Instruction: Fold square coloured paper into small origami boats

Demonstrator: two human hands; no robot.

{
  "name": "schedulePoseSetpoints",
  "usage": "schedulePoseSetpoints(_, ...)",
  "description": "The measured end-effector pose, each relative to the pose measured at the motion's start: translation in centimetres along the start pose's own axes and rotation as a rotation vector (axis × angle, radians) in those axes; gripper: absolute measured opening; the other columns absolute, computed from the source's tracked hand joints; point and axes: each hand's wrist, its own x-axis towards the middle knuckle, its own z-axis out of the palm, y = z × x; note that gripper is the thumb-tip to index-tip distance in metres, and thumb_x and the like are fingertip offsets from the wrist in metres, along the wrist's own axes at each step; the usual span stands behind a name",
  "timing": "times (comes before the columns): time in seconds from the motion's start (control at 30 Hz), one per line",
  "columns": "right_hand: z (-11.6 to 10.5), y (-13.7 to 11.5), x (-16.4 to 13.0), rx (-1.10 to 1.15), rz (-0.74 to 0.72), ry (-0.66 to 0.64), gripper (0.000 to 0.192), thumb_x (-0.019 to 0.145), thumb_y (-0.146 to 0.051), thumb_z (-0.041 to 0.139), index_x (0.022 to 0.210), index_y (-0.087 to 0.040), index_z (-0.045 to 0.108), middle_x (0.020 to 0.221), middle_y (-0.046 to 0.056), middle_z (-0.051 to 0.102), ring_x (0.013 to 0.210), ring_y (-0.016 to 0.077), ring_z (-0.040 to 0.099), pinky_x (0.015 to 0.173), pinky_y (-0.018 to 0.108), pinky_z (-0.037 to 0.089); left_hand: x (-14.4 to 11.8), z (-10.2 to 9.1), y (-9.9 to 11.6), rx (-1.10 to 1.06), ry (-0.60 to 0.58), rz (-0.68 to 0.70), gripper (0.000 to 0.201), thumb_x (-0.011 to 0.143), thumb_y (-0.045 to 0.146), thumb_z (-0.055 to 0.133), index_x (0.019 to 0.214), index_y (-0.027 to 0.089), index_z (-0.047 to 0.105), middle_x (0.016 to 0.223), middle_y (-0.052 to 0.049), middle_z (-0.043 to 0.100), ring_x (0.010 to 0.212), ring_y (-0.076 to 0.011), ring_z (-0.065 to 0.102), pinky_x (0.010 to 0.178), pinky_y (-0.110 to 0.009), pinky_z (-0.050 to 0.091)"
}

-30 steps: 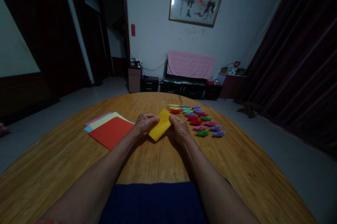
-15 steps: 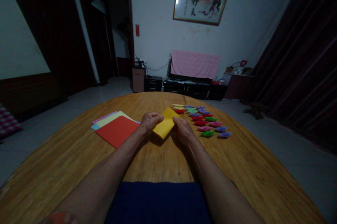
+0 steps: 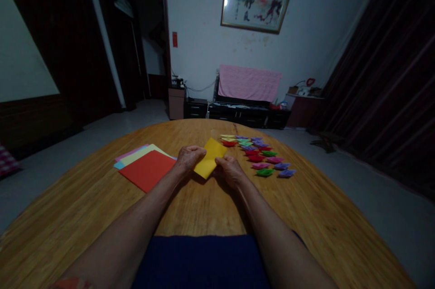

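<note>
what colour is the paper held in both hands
Yellow; the folded paper shows best in the head view, between left hand and right hand.

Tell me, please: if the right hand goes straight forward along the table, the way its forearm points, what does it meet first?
The right hand already touches the yellow paper. Beyond that, probably bare table; depth is unclear.

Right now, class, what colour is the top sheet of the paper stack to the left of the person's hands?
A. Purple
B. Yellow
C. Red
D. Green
C: the top sheet of the paper stack on the wooden table is red; the yellow sheet is the one between both hands.
</note>
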Motion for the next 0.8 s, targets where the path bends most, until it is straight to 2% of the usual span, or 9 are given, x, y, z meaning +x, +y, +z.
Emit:
schedulePoseSetpoints(0.17,0.5,0.2,-0.2,-0.022,0.026,-0.028,0.016,0.073,-0.024,0.065,0.085,-0.013,0.065,0.073,0.006,0.071,0.062,0.0168,0.065,0.06,0.027,0.052,0.0,-0.2,0.1,0.03,0.005,0.028,0.023,0.057,0.032,0.071,0.07,0.013,0.07,0.06,-0.004,0.067,0.051,-0.018,0.062,0.047,-0.025,0.046)
schedulePoseSetpoints(0.33,0.5,0.1,-0.5,-0.013,0.001,-0.06,0.022,0.069,-0.022,0.07,0.089,-0.015,0.066,0.075,0.005,0.072,0.063,0.016,0.065,0.061,0.027,0.053,0.1,-0.3,0.1,0.024,0.028,0.021,0.024,0.058,0.031,0.071,0.072,0.013,0.07,0.06,-0.004,0.067,0.05,-0.0187,0.062,0.046,-0.026,0.047)
schedulePoseSetpoints(0.53,1.0,0.2,-0.8,-0.018,0.065,-0.104,0.018,0.066,-0.019,0.069,0.084,-0.014,0.068,0.075,0.006,0.072,0.065,0.0171,0.067,0.065,0.028,0.055,0.2,-0.4,0.0,0.047,0.044,0.029,0.026,0.058,0.034,0.071,0.073,0.013,0.069,0.058,-0.003,0.065,0.047,-0.0173,0.059,0.042,-0.025,0.045)
schedulePoseSetpoints(0.67,1.2,0.3,-0.6,-0.046,0.046,-0.094,0.017,0.062,-0.015,0.066,0.08,-0.016,0.067,0.073,0.004,0.072,0.062,0.0154,0.065,0.059,0.025,0.052,0.1,-0.2,0.1,0.002,0.049,-0.008,0.028,0.058,0.035,0.07,0.076,0.014,0.068,0.059,-0.002,0.066,0.048,-0.0187,0.06,0.044,-0.028,0.047)
schedulePoseSetpoints(0.8,1.2,0.4,-0.9,-0.066,0.061,-0.11,0.019,0.063,-0.013,0.065,0.081,-0.015,0.067,0.077,0.005,0.072,0.061,0.0135,0.064,0.056,0.022,0.051,0.5,-0.3,0.1,0.043,0.104,0.029,0.027,0.056,0.036,0.071,0.074,0.015,0.069,0.062,-0.002,0.067,0.052,-0.0177,0.061,0.046,-0.026,0.047)
